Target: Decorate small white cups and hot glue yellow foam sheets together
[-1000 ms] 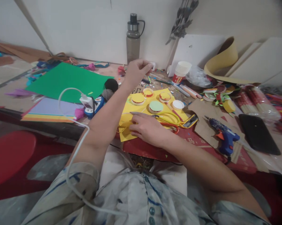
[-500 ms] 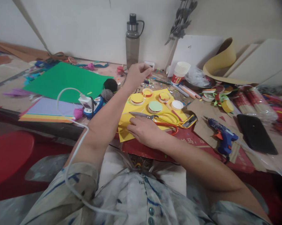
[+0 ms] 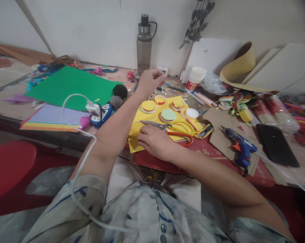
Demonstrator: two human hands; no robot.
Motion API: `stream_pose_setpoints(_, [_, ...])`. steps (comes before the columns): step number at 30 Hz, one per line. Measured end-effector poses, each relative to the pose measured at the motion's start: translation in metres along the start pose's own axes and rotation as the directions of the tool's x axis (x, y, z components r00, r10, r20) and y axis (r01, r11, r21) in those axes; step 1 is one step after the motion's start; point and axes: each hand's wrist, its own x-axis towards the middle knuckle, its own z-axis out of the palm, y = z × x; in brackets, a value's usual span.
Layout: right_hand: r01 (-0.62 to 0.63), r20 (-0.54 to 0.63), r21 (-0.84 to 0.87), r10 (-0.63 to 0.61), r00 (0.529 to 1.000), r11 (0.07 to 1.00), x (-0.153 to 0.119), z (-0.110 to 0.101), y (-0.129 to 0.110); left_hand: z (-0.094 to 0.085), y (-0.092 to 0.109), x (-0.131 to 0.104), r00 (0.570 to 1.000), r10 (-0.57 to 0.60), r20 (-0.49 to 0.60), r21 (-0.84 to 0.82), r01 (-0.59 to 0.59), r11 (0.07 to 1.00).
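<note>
L hand (image 3: 151,81) out over counter (image 3: 9,107), thumb & fingers close; can't tell if touching. R hand (image 3: 156,141) curled low over yellow paper sheet (image 3: 137,147); grip hidden, can't tell. Steel scissors w/ yellow & red-orange handles (image 3: 152,124) just beyond R fingers, on sheet. Pale-green-topped round piece (image 3: 168,115) behind blades. Blue glue gun (image 3: 243,148) off to R.

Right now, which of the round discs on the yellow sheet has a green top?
The pale green-topped disc, just beyond the scissors; none of the other four discs has a green top.
</note>
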Motion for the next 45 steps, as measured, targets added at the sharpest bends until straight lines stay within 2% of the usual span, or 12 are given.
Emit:
stream_pose_setpoints(7, [0.009, -0.243, 0.109, 0.018, 0.970, 0.994, -0.003, 0.004, 0.002, 0.000, -0.007, 0.002, 1.000, -0.001, 0.010, -0.005, 0.001, 1.000])
stream_pose_setpoints(9, [-0.005, -0.216, 0.114, 0.030, 0.976, 0.993, -0.004, 0.003, 0.003, 0.000, -0.009, 0.003, 1.000, 0.003, 0.014, -0.004, -0.003, 1.000])
stream_pose_setpoints(14, [-0.036, -0.066, 0.183, 0.049, 0.997, 0.983, -0.004, -0.001, 0.004, -0.001, -0.010, 0.004, 1.000, -0.004, 0.016, -0.007, 0.004, 1.000])
stream_pose_setpoints(19, [-0.040, -0.088, 0.295, 0.069, 0.994, 0.955, -0.004, -0.001, 0.006, -0.002, -0.007, 0.002, 0.999, -0.045, 0.023, 0.017, 0.045, 0.999])
stream_pose_setpoints(21, [-0.038, -0.073, 0.307, 0.064, 0.995, 0.951, -0.004, -0.001, 0.006, -0.003, -0.007, 0.001, 0.993, -0.075, 0.096, 0.065, 0.069, 0.996])
stream_pose_setpoints(23, [-0.054, -0.046, 0.273, 0.070, 0.997, 0.961, -0.004, -0.002, 0.006, -0.005, -0.008, -0.001, 0.970, -0.114, 0.214, 0.158, 0.081, 0.984])
stream_pose_setpoints(26, [-0.062, -0.039, 0.211, 0.072, 0.997, 0.976, -0.004, -0.004, 0.005, -0.009, -0.011, -0.001, 0.921, -0.124, 0.369, 0.312, 0.003, 0.950])
stream_pose_setpoints(29, [-0.039, -0.051, 0.188, 0.050, 0.997, 0.981, -0.003, -0.004, 0.006, -0.014, -0.014, 0.000, 0.887, -0.135, 0.441, 0.407, -0.064, 0.911])
stream_pose_setpoints(31, [-0.027, -0.054, 0.181, 0.037, 0.998, 0.983, -0.002, -0.003, 0.007, -0.017, -0.016, 0.001, 0.881, -0.159, 0.446, 0.456, -0.071, 0.887])
stream_pose_setpoints(35, [-0.029, -0.052, 0.169, 0.039, 0.998, 0.985, -0.001, -0.002, 0.008, -0.020, -0.020, 0.003, 0.895, -0.177, 0.409, 0.496, -0.056, 0.866])
stream_pose_setpoints(42, [0.003, -0.019, 0.136, 0.000, 1.000, 0.991, -0.003, -0.006, 0.007, -0.015, -0.027, 0.004, 0.902, -0.136, 0.410, 0.481, -0.087, 0.873])
stream_pose_setpoints(45, [0.060, -0.034, 0.150, -0.055, 0.998, 0.987, -0.005, -0.008, 0.007, -0.012, -0.025, 0.002, 0.928, -0.099, 0.359, 0.452, -0.080, 0.888])
